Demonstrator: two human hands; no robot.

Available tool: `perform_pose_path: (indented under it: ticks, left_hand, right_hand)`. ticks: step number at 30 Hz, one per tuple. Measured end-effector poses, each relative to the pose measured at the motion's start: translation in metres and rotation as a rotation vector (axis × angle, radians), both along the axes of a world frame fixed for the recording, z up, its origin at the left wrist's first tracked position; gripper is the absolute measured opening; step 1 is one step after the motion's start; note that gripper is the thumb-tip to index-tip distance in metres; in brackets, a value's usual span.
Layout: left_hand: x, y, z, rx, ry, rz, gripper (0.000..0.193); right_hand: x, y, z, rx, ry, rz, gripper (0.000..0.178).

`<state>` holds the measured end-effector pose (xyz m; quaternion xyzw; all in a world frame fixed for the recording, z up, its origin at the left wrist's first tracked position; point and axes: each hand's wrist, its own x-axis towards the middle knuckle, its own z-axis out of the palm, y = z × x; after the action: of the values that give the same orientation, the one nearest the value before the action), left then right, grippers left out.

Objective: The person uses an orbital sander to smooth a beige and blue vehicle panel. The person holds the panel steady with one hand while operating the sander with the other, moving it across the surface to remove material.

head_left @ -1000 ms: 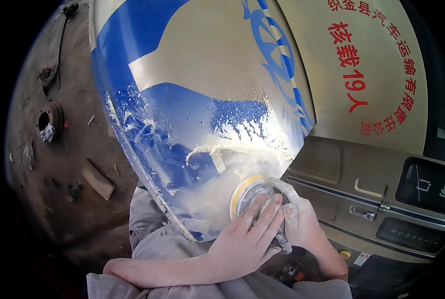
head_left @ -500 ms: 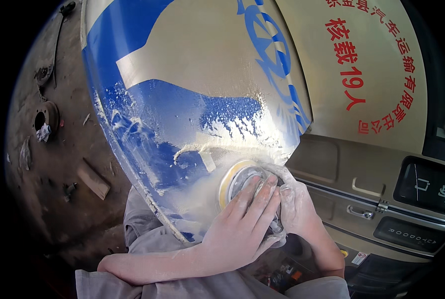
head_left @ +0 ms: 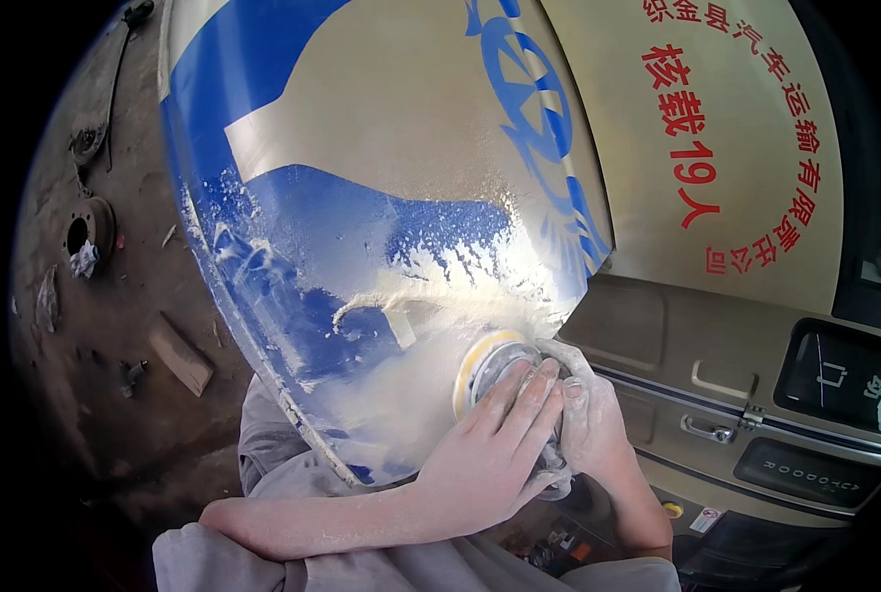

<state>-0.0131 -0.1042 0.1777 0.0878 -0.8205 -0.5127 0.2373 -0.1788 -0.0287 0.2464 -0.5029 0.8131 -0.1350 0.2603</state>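
Observation:
Both hands grip a dusty round disc sander with a yellow-edged pad, which rests against a blue and beige vehicle body panel. My left hand lies over the sander's body, fingers stretched across its top. My right hand is wrapped round its far right side, near the panel's corner. Much of the sander is hidden under my fingers. White powder coats both hands and the panel around the pad, with a thicker crust of pale filler dust just above it.
On the dark floor at left lie a round metal drum, a wooden block and scraps. At right stand a beige panel with red lettering and a brown interior door panel with a handle. Small objects lie below my arms.
The sander and both hands have slid a little right and slightly down along the panel, toward its corner. The grip stays the same.

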Motion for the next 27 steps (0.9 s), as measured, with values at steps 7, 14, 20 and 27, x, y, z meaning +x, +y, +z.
perform_pose_path:
  ticks: [7, 14, 20, 27]
  left_hand:
    - [-0.013, 0.000, -0.006, 0.011, 0.020, -0.060, 0.087]
    - [0.001, -0.005, -0.005, 0.007, -0.010, 0.038, 0.088]
    - [0.009, 0.002, -0.005, 0.000, -0.011, 0.005, 0.085]
    - [-0.013, 0.003, -0.005, 0.030, 0.026, -0.001, 0.087]
  right_hand:
    - [0.002, 0.002, -0.001, 0.085, -0.118, -0.169, 0.056]
    - [0.006, -0.012, 0.002, 0.089, -0.059, -0.064, 0.056]
    - [0.013, -0.012, 0.005, 0.097, 0.028, 0.027, 0.053]
    - [-0.002, -0.006, 0.003, 0.058, -0.056, -0.094, 0.054]
